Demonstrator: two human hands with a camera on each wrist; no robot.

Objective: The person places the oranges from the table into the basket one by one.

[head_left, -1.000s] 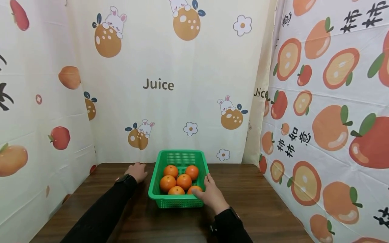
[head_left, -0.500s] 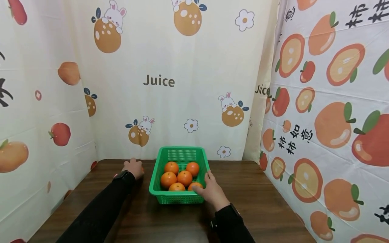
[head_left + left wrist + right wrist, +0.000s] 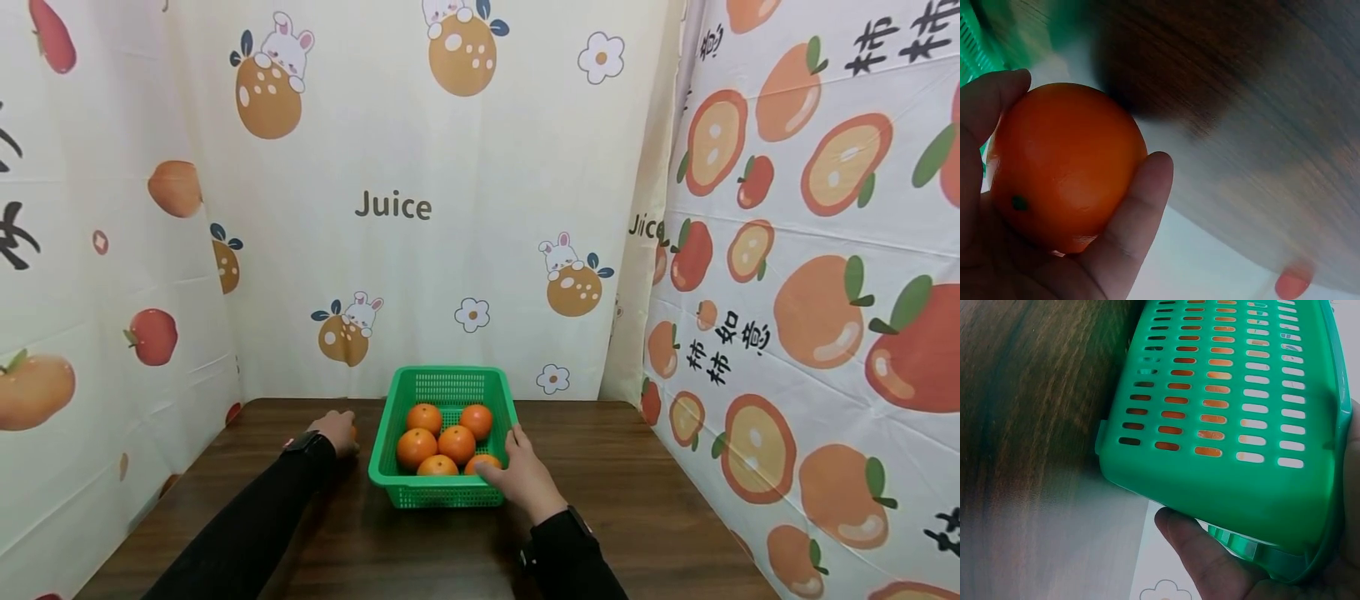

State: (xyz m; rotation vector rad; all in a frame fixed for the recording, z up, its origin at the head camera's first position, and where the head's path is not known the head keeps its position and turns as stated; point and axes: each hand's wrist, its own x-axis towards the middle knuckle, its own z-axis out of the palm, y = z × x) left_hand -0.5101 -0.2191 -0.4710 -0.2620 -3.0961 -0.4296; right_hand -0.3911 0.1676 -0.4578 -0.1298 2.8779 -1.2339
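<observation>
Left hand: our left hand [image 3: 335, 432] rests low on the wooden table [image 3: 645, 500], just left of the basket; the wrist view shows its fingers [image 3: 1132, 225] and thumb curled round one loose orange [image 3: 1063, 165], so it is closed on the fruit rather than spread.
Right hand: our right hand [image 3: 523, 477] grips the near right corner of the green plastic basket [image 3: 448, 385]; from the wrist camera the thumb [image 3: 1200, 556] sits under the corner and the rim runs into the palm; how far the other fingers wrap we cannot tell.
Held orange: it sits in the left palm beside the basket's left wall, apart from the five oranges [image 3: 455, 442] already lying inside.
How the orange handles: we judge it firm, round and smooth-skinned; light enough for one hand; prone to roll if set down loose, so a cupped grip across its widest part suits it better than a fingertip pinch.
How the basket handles: thin slotted plastic, probably light and a little flexible; the rolled rim at a corner looks the stiffest place to hold; a tilt would send the oranges rolling together.
Surroundings: fruit-printed cloth with the word Juice [image 3: 393, 206] hangs on three sides.
</observation>
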